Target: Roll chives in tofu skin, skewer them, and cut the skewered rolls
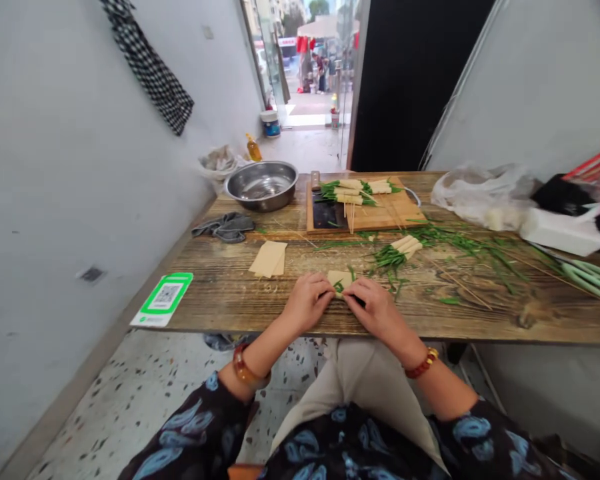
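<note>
Near the table's front edge, a pale tofu-skin sheet (pixel 339 275) with green chives (pixel 339 286) on it lies between my hands. My left hand (pixel 307 299) pinches its left end, fingers closed. Its right end is gripped by my right hand (pixel 373 303), thumb and fingers together. Left of them rests a small stack of flat tofu-skin sheets (pixel 269 258). Finished-looking rolls with chives (pixel 406 247) sit beyond my right hand. More rolls (pixel 349 189), some on skewers, lie on the cutting board (pixel 387 219) farther back.
A steel basin (pixel 263 187) and a grey cloth (pixel 225 227) stand at the back left. Loose chives (pixel 460 240) and thin skewers (pixel 463 285) are scattered to the right, near green-handled scissors (pixel 593 277) and a plastic bag (pixel 473 193). A QR-code card (pixel 165 300) lies at the left edge.
</note>
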### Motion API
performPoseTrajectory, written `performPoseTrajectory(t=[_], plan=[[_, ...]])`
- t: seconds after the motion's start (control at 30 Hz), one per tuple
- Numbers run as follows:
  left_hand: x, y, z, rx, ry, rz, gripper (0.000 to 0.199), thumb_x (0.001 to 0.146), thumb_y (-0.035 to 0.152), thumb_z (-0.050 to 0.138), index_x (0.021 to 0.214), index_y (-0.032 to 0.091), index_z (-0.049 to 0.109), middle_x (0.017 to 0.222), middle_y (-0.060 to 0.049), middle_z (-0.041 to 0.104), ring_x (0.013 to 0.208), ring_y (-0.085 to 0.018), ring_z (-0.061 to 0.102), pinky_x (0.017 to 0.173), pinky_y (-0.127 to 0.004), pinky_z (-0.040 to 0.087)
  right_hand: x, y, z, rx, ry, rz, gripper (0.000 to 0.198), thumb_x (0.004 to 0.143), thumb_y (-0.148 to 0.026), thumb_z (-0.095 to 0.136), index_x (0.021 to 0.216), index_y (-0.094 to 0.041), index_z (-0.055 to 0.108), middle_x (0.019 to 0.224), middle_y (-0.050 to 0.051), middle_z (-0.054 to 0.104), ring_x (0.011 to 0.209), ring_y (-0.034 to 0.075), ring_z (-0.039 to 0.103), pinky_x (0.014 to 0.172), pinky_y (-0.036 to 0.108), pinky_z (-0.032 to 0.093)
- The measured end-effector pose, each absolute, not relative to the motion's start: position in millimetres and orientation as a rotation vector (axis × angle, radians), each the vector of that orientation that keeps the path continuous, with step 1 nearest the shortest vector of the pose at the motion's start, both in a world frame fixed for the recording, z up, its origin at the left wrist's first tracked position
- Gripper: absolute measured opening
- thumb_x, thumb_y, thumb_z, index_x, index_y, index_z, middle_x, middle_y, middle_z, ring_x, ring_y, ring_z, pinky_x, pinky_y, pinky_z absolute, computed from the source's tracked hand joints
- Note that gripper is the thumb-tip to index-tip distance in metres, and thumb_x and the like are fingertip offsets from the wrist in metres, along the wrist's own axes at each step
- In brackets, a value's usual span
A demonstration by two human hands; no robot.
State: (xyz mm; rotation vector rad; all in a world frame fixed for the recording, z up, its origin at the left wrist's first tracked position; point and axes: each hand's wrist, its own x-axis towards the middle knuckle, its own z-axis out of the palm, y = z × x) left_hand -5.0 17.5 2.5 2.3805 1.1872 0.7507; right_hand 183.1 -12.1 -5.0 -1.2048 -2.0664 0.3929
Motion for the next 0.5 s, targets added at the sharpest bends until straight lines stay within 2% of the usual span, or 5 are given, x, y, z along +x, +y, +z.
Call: performPoseTrajectory(t=[0.17,0.33,0.4,0.5], plan=[[-2.6,17.5,3.0,2.271,1.259,0.797,0.007,0.08,0.015,0.061,0.074,0.018,0.063,0.077,-0.001,0.064,0.079,-0.017,0.057,0.074,-0.03,0.042,184.6,-11.9,-9.3,-1.198,-2.045,0.408,0.015,0.09,-0.023,0.052,0.085,-0.021,0.067,0.083,0.005,0.062,0.08,0.019,0.057,0.075,0.032,0.046],[-1.5,19.0,0.1,2.249,1.279,0.828,0.009,0.081,0.016,0.059,0.072,0.019,0.06,0.074,0.0,0.063,0.076,-0.016,0.057,0.072,-0.03,0.041,185.0,-10.9,-13.2,-1.23,-2.052,0.4,0.018,0.091,-0.024,0.049,0.089,-0.021,0.066,0.084,0.006,0.063,0.081,0.019,0.058,0.075,0.032,0.046],[-1.9,18.9,-1.2,2.244,1.29,0.828,0.006,0.081,0.016,0.06,0.075,0.019,0.059,0.076,0.0,0.064,0.077,-0.017,0.058,0.074,-0.031,0.041,185.5,-8.6,-12.3,-1.248,-2.063,0.402,0.019,0.091,-0.024,0.049,0.101,-0.021,0.064,0.084,0.006,0.063,0.081,0.02,0.058,0.074,0.033,0.046],[-2.7,18.0,-2.2,2.228,1.295,0.821,0.006,0.079,0.015,0.061,0.082,0.019,0.059,0.079,0.0,0.064,0.08,-0.017,0.059,0.076,-0.032,0.042,186.8,-2.7,-5.1,-1.271,-2.129,0.455,0.039,0.09,-0.023,0.05,0.129,-0.021,0.05,0.084,0.005,0.062,0.079,0.02,0.058,0.073,0.032,0.047]])
